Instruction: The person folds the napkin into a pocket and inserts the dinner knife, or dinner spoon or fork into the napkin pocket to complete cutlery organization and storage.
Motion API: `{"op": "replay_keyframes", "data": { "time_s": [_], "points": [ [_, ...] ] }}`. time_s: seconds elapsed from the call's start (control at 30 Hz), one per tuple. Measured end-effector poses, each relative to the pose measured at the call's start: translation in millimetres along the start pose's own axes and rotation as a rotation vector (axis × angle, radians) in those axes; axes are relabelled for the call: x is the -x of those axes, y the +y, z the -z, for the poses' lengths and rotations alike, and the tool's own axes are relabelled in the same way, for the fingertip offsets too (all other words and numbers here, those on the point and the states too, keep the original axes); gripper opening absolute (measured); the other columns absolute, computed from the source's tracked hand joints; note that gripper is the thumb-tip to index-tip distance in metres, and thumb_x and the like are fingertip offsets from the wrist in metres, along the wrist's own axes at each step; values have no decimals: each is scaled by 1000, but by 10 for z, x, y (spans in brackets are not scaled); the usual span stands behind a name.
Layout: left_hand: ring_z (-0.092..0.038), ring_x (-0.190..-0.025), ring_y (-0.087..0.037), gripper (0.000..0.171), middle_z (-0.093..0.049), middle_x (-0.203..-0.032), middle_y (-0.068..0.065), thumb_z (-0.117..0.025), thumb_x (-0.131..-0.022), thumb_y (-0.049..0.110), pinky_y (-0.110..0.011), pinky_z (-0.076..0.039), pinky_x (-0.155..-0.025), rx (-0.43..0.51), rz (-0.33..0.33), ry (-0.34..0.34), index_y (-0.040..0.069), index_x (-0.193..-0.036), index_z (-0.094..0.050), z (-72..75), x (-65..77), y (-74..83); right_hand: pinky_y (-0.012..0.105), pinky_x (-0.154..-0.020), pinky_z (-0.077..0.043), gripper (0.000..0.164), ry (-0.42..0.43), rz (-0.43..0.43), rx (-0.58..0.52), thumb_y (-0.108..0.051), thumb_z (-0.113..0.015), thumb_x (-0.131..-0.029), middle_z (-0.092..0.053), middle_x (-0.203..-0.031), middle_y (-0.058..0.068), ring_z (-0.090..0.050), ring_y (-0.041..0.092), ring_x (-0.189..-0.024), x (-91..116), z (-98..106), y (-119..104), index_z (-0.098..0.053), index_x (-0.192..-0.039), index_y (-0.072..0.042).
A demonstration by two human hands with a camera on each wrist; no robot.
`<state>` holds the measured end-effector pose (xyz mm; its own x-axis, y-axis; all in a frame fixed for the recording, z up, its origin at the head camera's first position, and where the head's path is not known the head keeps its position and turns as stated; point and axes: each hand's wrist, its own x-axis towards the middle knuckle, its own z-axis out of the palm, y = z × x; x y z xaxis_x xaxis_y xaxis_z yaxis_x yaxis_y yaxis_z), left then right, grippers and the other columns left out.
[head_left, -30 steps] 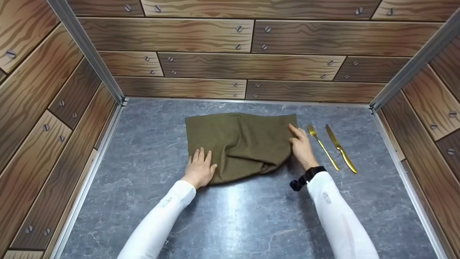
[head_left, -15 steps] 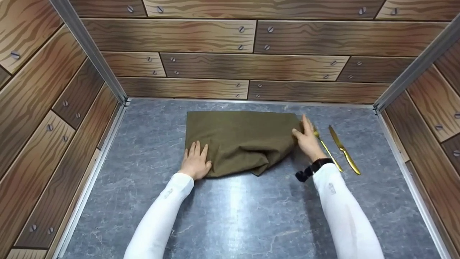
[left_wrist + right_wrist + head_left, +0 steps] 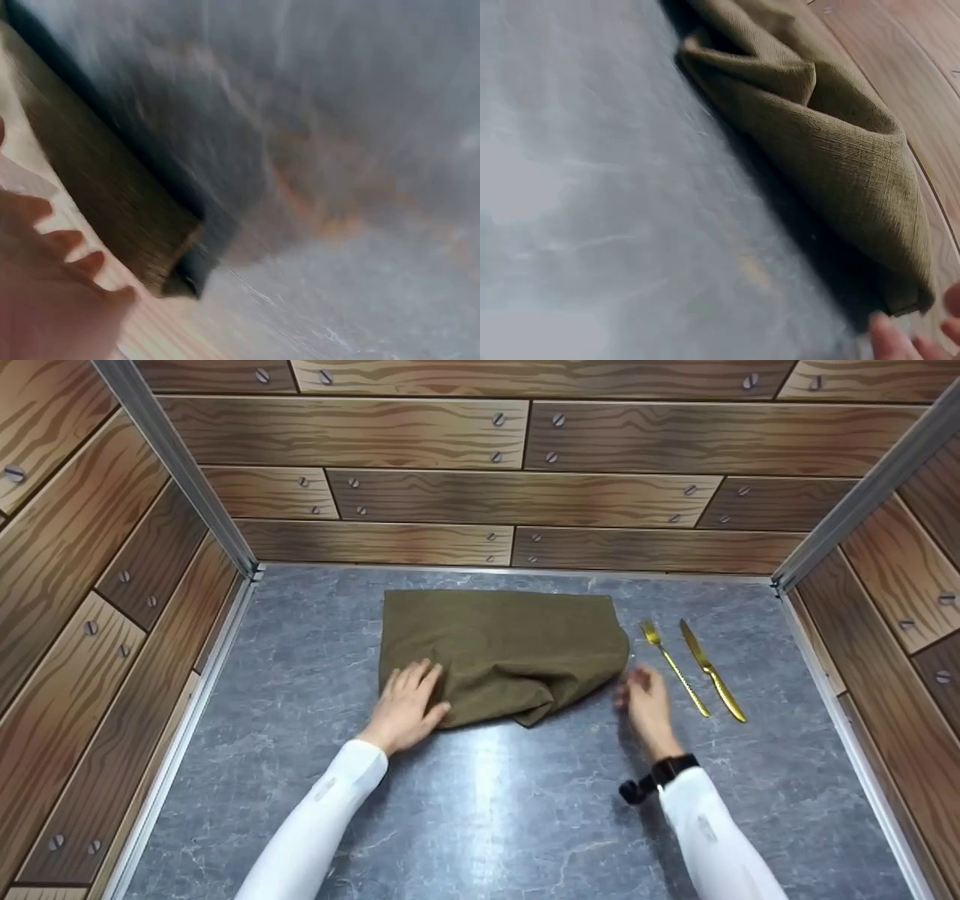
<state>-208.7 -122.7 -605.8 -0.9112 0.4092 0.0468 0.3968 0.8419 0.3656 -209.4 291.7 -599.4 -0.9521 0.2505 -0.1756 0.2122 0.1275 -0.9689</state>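
Note:
An olive-brown cloth (image 3: 495, 630) lies folded on the grey surface, with bunched creases along its front right part. On its front left area rests my left hand (image 3: 403, 709), fingers spread and fairly straight. My right hand (image 3: 646, 706) is just off the cloth's front right edge, blurred, with loosely bent fingers and nothing visible in them. The right wrist view shows its fingers (image 3: 891, 341) close to a corner of the cloth (image 3: 840, 157). At lower left in the left wrist view, the left hand (image 3: 56, 292) is beside the cloth's edge (image 3: 97, 180).
A gold fork (image 3: 679, 673) and a gold knife (image 3: 709, 671) lie right of the cloth, near my right hand. Wood-patterned walls (image 3: 420, 499) with metal edging enclose the grey surface (image 3: 480, 810) at the back and both sides.
The right hand has come off the cloth's right edge and drawn back toward me. The cloth's far part has flattened and its creases shifted. The left hand stays on the cloth.

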Motion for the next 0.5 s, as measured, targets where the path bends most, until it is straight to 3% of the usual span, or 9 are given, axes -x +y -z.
{"op": "replay_keyframes", "data": {
  "time_s": [0.07, 0.13, 0.27, 0.37, 0.5],
  "points": [
    [-41, -140, -35, 59, -46, -150, -16, -64, -100, 38, -52, -28, -119, 10, -108, 62, 8, -149, -50, -13, 80, 35, 31, -78, -60, 49, -88, -50, -68, 2, -34, -106, -44, -141, 37, -67, 22, -90, 78, 2, 50, -24, -152, 14],
    [-50, -128, -33, 49, -52, -139, -13, -71, -96, 31, -49, -38, -113, 20, -174, 97, 8, -138, -58, -38, 138, 59, 31, -72, -62, 51, -171, -54, -72, 5, -34, -104, -46, -136, 41, -70, 19, -79, 121, -12, 90, -21, -151, 18],
    [-55, -116, -32, 38, -54, -130, -12, -76, -93, 23, -46, -46, -102, 43, -178, 104, 8, -123, -60, -112, 174, 47, 33, -79, -62, 56, -278, -44, -139, 12, -42, -99, -47, -136, 39, -69, 21, -87, 102, -128, 144, -23, -152, 15],
    [-55, -114, -34, 34, -54, -127, -14, -76, -92, 19, -47, -46, -102, 51, -168, 92, 8, -119, -61, -147, 170, 23, 36, -86, -60, 54, -284, -47, -196, 14, -49, -96, -51, -134, 28, -66, 24, -96, 54, -263, 153, -35, -148, 8],
    [-57, -110, -33, 21, -59, -118, -13, -73, -93, 11, -45, -47, -100, 36, -184, 108, 7, -111, -64, -161, 147, 6, 35, -88, -58, 41, -220, -40, -260, 9, -55, -96, -59, -124, 14, -66, 17, -97, 4, -410, 118, -48, -136, 5]
  ]
}}
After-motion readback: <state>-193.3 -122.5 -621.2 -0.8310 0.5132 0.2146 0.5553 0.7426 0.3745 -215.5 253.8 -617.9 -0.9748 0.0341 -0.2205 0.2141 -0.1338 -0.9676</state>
